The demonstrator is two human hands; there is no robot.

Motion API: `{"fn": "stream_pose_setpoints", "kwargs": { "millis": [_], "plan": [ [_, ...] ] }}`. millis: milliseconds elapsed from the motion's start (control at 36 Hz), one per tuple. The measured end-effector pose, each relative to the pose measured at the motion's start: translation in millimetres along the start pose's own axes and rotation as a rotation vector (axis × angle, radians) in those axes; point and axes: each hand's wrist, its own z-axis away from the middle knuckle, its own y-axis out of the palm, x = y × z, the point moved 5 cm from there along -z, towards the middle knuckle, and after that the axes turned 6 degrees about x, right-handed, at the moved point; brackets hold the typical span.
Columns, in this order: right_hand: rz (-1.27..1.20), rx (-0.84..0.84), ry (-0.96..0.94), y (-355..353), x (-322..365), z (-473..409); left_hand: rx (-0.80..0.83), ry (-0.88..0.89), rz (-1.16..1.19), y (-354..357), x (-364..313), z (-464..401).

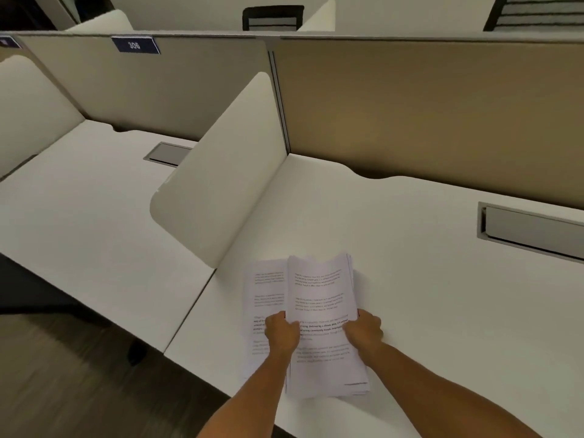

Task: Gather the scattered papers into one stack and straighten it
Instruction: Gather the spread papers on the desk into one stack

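White desk (426, 295), beige cubicle partitions (442, 115)

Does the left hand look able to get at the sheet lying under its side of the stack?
Probably yes: the left hand grips the stack right above that sheet, with nothing between them, though it would have to let go first.

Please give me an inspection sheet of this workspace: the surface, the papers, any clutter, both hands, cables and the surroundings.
Surface: white desk, bare apart from the papers.
Job's things: paper stack held on the desk; one sheet sticks out to its left, not yet aligned.
Clutter: nothing seen.
Grippers: left hand and right hand grip the stack's two sides.
Cables: nothing seen; closed cable hatch at far right.
Surroundings: side divider, beige back panel, sign 306, neighbouring desk.
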Motion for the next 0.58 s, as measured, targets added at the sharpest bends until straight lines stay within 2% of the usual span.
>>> {"fn": "stream_pose_setpoints", "kwargs": {
  "millis": [139, 333, 583],
  "plan": [
    [-0.033, 0.008, 0.044, 8, 9, -1, 0.029, -0.022, -0.042, 2, 5, -7],
    [-0.320, 0.127, 0.013, 21, 13, -6, 0.088, -0.023, 0.041, 1, 3, -11],
    [-0.222, 0.029, -0.047, 28, 33, -4, 0.005, 0.061, 0.200, -26, 9, -12]
  ]
}}
